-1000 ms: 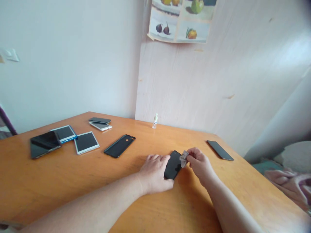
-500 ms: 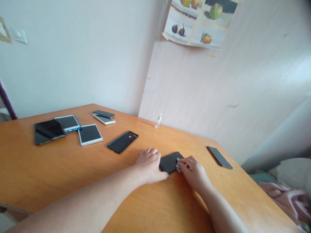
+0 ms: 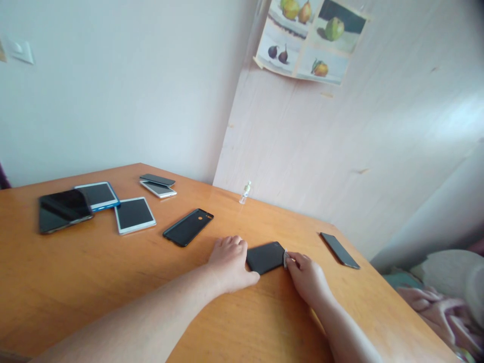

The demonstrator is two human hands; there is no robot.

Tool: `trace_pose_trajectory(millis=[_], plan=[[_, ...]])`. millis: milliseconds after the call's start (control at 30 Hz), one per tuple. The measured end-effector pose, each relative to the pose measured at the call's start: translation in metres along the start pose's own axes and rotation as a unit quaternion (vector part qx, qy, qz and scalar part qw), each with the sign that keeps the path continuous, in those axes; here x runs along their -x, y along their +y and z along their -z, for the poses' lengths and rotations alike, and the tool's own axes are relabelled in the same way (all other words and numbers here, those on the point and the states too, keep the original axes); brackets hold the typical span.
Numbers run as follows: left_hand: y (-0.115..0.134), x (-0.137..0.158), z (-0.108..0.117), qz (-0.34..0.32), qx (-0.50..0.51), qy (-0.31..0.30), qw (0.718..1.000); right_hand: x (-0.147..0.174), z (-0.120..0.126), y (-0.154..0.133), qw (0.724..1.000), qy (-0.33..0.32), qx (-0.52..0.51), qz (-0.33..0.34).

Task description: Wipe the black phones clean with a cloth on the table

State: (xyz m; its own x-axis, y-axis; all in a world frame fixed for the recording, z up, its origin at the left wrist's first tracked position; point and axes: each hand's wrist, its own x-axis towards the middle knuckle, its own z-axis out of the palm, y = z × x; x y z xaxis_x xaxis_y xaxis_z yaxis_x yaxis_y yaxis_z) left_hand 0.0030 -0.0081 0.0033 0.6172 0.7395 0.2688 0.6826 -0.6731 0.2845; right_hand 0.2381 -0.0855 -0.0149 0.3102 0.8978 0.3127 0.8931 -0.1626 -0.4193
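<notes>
A black smartphone point(image 3: 265, 257) lies back up on the wooden table, its camera corner at the far right. My left hand point(image 3: 232, 263) grips its left end, thumb along the near side and fingers at the far side. Pinched in the fingers of my right hand point(image 3: 307, 276) is a small crumpled whitish cloth point(image 3: 285, 258), which touches the phone's right edge. To the left of my left hand rests an empty black phone case point(image 3: 188, 227), inside up, with a round hole in it.
Several phones and tablets sit on the table point(image 3: 212, 322): a black tablet point(image 3: 64, 210), a blue-edged tablet point(image 3: 99, 195), a white tablet point(image 3: 135, 215), a white phone point(image 3: 159, 189) under a dark one point(image 3: 158, 179), and a dark phone point(image 3: 339, 250) rightward. A small spray bottle point(image 3: 245, 193) stands near the wall.
My right hand has moved the cloth from the phone's back to its right edge. The left hand keeps its grip. The view has shifted slightly.
</notes>
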Motion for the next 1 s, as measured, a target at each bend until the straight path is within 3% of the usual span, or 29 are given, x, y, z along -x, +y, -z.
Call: trace_pose_trajectory(millis=[200, 267, 500, 600, 767, 833, 900, 1000], plan=[[0.0, 0.001, -0.001, 0.004, -0.001, -0.011, 1.0, 0.028, -0.01, -0.053, 0.98, -0.116, -0.102, 0.122], [0.0, 0.001, -0.001, 0.005, -0.002, -0.012, 1.0, 0.032, -0.009, -0.06, 0.977, -0.133, -0.095, 0.133], [0.001, -0.001, -0.001, -0.004, 0.008, -0.006, 1.0, 0.008, 0.008, -0.014, 0.996, -0.05, 0.062, -0.036], [0.0, -0.001, -0.001, -0.001, 0.012, -0.01, 1.0, 0.008, 0.004, -0.016, 0.999, -0.054, 0.004, -0.001], [0.001, 0.001, 0.003, -0.003, 0.019, -0.02, 1.0, 0.026, -0.01, -0.041, 0.979, -0.142, -0.097, 0.109], [0.003, 0.001, 0.006, 0.0, 0.037, -0.02, 0.999, 0.027, -0.009, -0.039, 0.984, -0.136, -0.07, 0.094], [0.006, 0.0, 0.012, 0.008, 0.078, -0.012, 0.997, 0.019, -0.004, -0.033, 0.994, -0.103, -0.018, 0.039], [0.015, 0.001, 0.029, 0.012, 0.219, -0.002, 0.976, -0.004, 0.005, -0.025, 0.997, -0.074, 0.021, -0.021]])
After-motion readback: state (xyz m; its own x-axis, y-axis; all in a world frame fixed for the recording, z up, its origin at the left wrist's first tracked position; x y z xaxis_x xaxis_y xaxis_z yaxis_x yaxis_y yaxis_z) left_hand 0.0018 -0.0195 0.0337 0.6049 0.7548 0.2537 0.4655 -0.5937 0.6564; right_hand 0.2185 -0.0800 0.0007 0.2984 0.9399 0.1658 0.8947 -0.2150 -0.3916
